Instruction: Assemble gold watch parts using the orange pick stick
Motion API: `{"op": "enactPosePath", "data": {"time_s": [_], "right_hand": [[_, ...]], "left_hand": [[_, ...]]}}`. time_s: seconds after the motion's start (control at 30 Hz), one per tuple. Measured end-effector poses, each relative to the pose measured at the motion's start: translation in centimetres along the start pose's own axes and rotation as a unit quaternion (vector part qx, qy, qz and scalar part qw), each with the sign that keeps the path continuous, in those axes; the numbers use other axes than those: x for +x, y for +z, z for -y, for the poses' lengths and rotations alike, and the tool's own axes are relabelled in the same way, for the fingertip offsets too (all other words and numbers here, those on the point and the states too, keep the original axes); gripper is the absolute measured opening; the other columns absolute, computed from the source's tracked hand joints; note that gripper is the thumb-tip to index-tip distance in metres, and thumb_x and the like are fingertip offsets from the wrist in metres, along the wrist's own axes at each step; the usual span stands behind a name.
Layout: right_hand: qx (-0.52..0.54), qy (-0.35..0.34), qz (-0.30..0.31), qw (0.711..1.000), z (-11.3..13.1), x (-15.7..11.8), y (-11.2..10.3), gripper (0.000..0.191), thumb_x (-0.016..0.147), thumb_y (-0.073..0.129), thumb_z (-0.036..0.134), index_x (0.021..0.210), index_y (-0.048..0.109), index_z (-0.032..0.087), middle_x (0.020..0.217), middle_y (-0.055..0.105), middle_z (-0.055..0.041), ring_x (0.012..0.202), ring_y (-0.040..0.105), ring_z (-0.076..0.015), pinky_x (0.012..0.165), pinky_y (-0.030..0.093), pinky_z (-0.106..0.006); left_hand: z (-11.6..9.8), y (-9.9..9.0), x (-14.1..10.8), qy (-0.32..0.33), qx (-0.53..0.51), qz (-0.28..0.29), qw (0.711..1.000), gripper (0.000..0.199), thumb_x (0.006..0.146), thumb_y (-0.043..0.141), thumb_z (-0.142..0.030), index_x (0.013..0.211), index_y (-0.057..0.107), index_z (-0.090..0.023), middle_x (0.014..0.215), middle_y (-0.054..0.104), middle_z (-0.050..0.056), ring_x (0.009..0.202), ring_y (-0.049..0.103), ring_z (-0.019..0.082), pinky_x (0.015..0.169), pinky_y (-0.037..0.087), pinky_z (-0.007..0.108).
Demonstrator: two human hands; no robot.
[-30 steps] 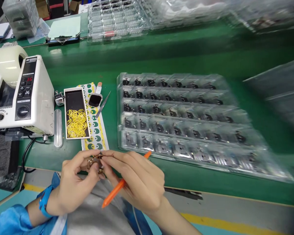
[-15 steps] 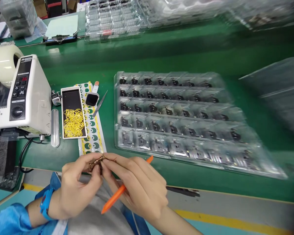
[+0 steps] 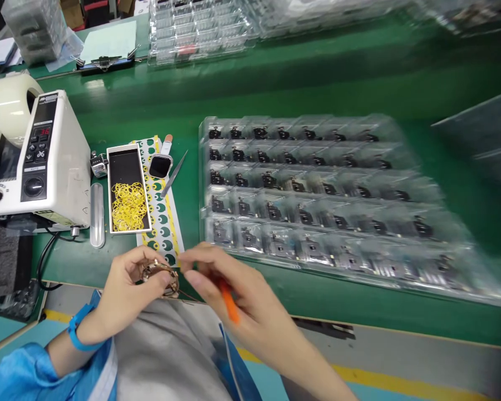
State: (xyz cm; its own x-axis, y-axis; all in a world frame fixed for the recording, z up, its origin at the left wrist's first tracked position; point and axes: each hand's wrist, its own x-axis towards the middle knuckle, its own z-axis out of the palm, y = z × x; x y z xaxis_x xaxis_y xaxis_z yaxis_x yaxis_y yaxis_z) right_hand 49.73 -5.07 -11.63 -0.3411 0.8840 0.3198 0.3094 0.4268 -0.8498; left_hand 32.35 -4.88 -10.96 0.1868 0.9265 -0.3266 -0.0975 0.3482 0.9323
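Observation:
Near the table's front edge, my left hand (image 3: pixel 131 292) grips a small copper-coloured round part (image 3: pixel 173 281) between thumb and fingers. Just right of it, my right hand (image 3: pixel 229 295) is closed round an orange pen-like tool (image 3: pixel 229 302), whose far end is hidden by the fingers. Its thumb and fingertips are a little apart from the copper part. A thin wire trails from that part below my right fingertips. Beyond the hands lies a sheet of yellow and white stickers (image 3: pixel 162 225), beside a white-rimmed box (image 3: pixel 149 220) of yellow rings (image 3: pixel 129 206).
A large clear tray (image 3: pixel 317 262) of black parts lies to the right. At left stands a white tape dispenser (image 3: pixel 73 167). Tweezers (image 3: pixel 174 174) and a smartwatch (image 3: pixel 160 166) rest by the stickers. A clipboard (image 3: pixel 108 44) and more trays (image 3: pixel 200 33) are at the back.
My right hand has drawn back slightly from the copper part and turned, so less of the orange tool shows. The view has shifted a little.

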Motion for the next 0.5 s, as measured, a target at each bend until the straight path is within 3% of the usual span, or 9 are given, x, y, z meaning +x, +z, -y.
{"op": "enactPosePath", "data": {"time_s": [0.07,0.17,0.3,0.43,0.5], "right_hand": [[0.024,-0.014,0.045,0.999,-0.2,0.2,0.2,0.016,0.098,0.044,0.009,0.099,0.054,0.022,0.079,0.061,0.0003,0.062,0.057,-0.0111,0.057,0.048,-0.02],[0.026,-0.021,0.061,0.998,-0.1,0.1,0.5,0.017,0.099,0.041,0.01,0.093,0.049,0.022,0.077,0.059,0.001,0.063,0.054,-0.0111,0.058,0.046,-0.02],[0.031,0.042,0.078,0.996,0.3,0.0,0.9,0.025,0.102,0.036,0.017,0.079,0.043,0.023,0.064,0.049,0.0051,0.053,0.044,-0.0098,0.05,0.039,-0.018],[0.086,0.108,0.052,0.989,0.3,0.1,1.0,0.038,0.105,0.035,0.036,0.07,0.042,0.022,0.058,0.044,0.005,0.05,0.042,-0.0098,0.045,0.037,-0.018],[0.09,0.133,0.008,0.987,0.2,0.0,1.2,0.044,0.103,0.039,0.044,0.066,0.045,0.021,0.056,0.043,0.004,0.048,0.041,-0.0102,0.043,0.037,-0.018]], "left_hand": [[-0.1,0.1,-0.1,-0.019,-0.011,0.011,1.0,0.016,0.072,0.073,-0.023,0.072,0.058,-0.017,0.06,0.057,-0.003,0.049,0.056,0.009,0.049,0.05,0.02],[-0.3,0.3,-0.2,-0.027,-0.008,0.024,0.999,0.018,0.07,0.073,-0.023,0.07,0.056,-0.017,0.059,0.054,-0.004,0.044,0.052,0.007,0.043,0.046,0.019],[-0.3,0.3,-0.1,0.001,0.023,0.027,0.999,0.013,0.072,0.07,-0.019,0.069,0.058,-0.016,0.062,0.052,-0.004,0.045,0.049,0.006,0.043,0.044,0.018],[0.4,-0.4,-0.2,0.066,0.061,0.001,0.996,0.009,0.079,0.068,-0.021,0.073,0.066,-0.014,0.071,0.053,-0.001,0.051,0.053,0.008,0.045,0.047,0.019],[1.1,-0.9,-0.6,0.164,0.139,-0.066,0.974,0.009,0.083,0.065,-0.018,0.077,0.07,-0.014,0.07,0.054,0.0,0.054,0.054,0.009,0.047,0.048,0.02]]}}
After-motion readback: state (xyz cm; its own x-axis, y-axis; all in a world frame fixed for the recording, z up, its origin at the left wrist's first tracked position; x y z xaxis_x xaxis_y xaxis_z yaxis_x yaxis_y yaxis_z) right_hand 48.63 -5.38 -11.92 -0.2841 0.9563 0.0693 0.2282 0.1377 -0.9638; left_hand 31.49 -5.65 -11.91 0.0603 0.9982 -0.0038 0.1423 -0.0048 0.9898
